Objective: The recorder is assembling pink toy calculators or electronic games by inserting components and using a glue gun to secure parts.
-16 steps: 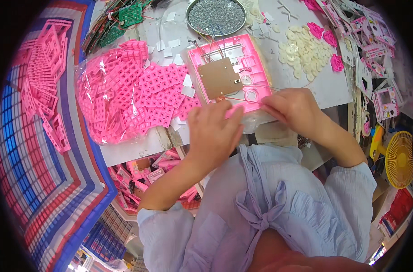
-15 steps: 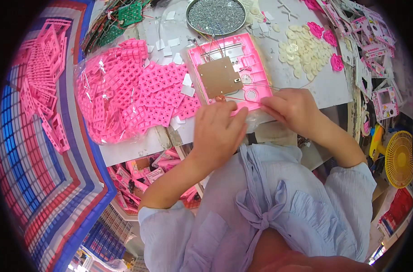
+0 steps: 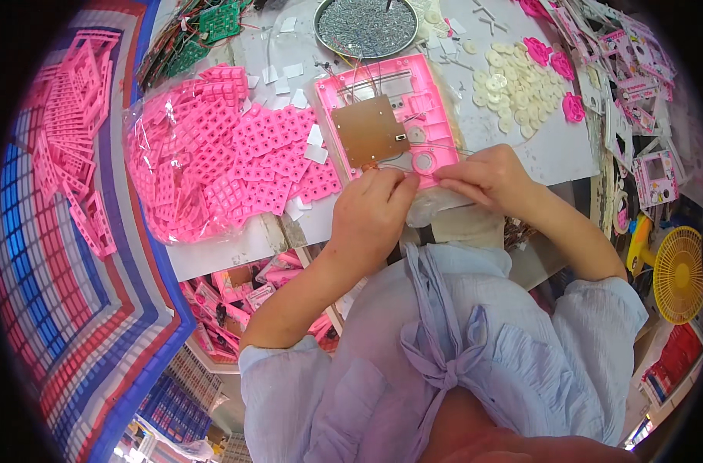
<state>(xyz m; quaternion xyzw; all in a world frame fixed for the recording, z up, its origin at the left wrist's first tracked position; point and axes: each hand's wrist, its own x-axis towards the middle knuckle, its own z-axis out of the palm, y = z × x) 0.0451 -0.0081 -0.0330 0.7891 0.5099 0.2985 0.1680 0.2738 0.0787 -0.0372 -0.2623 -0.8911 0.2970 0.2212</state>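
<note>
In front of me lies a pink plastic housing (image 3: 436,92), open side up, with a brown circuit board (image 3: 367,131) inside. Thin wires run from the board, and a round silver part (image 3: 423,162) sits in the housing's near right corner. At the near edge, my left hand (image 3: 371,208) is closed, thumb and fingers pinching a thin wire just below the board. My right hand (image 3: 494,181) is also closed, its fingertips pinched on a thin wire beside the round part. The wire ends are hidden by my fingers.
Left of the housing is a clear bag of pink button pads (image 3: 189,154). Behind stands a round metal tray (image 3: 367,27) of small screws. Cream discs (image 3: 521,89) and pink flower-shaped pieces (image 3: 537,51) lie right. A yellow fan (image 3: 679,274) is far right; green boards (image 3: 219,21) lie back left.
The wire stretched between my hands now hangs slacker. My left fingers have drawn together near the housing's edge, and the housing has shifted slightly left.
</note>
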